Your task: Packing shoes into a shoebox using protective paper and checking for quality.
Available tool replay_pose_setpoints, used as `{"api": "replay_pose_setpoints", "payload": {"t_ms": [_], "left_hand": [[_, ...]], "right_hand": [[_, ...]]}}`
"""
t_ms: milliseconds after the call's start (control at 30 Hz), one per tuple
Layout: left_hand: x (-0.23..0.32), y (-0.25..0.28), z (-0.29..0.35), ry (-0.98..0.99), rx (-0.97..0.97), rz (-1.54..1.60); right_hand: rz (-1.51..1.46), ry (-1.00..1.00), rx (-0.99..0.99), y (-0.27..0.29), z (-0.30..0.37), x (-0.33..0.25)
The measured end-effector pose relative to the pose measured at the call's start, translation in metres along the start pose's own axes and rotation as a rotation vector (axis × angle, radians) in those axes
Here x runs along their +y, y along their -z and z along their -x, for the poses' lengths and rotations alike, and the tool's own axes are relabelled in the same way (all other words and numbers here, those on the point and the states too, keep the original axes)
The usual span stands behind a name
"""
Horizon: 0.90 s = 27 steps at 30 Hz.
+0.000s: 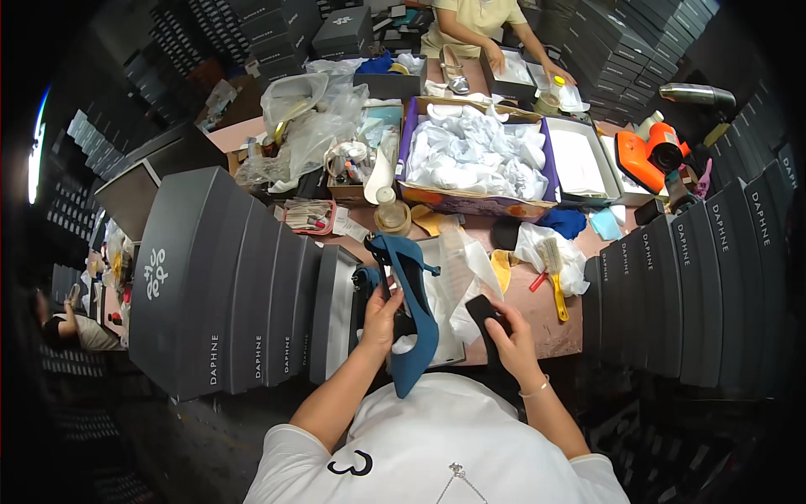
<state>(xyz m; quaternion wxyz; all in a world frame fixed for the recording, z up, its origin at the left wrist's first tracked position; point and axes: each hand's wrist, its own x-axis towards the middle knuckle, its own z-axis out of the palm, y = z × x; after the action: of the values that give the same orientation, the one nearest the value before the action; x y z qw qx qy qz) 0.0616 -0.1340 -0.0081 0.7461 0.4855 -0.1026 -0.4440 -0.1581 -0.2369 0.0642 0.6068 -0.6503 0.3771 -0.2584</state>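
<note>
My left hand (pixel 383 321) is closed round a teal pointed shoe (pixel 411 307) with an ankle strap, its toe turned toward me. White stuffing shows inside it. In my right hand (pixel 514 340) is a black oblong block (pixel 484 317), held apart from the shoe; its exact kind I cannot make out. Below and between my hands lies an open shoe box (pixel 450 351), with white tissue paper (pixel 467 273) coming out on its far side. Left of the shoe, another dark strap piece (pixel 363 281) shows partly, mostly hidden.
Grey shoe boxes (pixel 210 286) stand in a row at left, with more (pixel 697 286) at right. A yellow-handled brush (pixel 556 286) lies on the pink table (pixel 546 332). Farther back are a purple box (pixel 547 160) of crumpled paper, a glass jar (pixel 391 214) and a co-worker (pixel 478 25).
</note>
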Motion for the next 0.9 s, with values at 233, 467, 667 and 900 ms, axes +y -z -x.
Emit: {"api": "replay_pose_setpoints", "payload": {"t_ms": [233, 467, 667, 900], "left_hand": [[0.003, -0.033, 0.044, -0.077, -0.106, 0.045], [0.061, -0.036, 0.020, 0.430, -0.195, 0.062], [0.057, -0.051, 0.005, 0.288, -0.221, 0.301], [0.037, -0.073, 0.021, 0.458, -0.169, 0.320]], "right_hand": [[0.005, 0.402, -0.235, -0.036, -0.001, -0.031], [0.071, 0.603, -0.410, -0.054, -0.004, -0.052], [0.308, 0.554, -0.046, -0.019, 0.001, -0.044], [0.534, 0.758, 0.027, -0.060, -0.050, -0.034]]}}
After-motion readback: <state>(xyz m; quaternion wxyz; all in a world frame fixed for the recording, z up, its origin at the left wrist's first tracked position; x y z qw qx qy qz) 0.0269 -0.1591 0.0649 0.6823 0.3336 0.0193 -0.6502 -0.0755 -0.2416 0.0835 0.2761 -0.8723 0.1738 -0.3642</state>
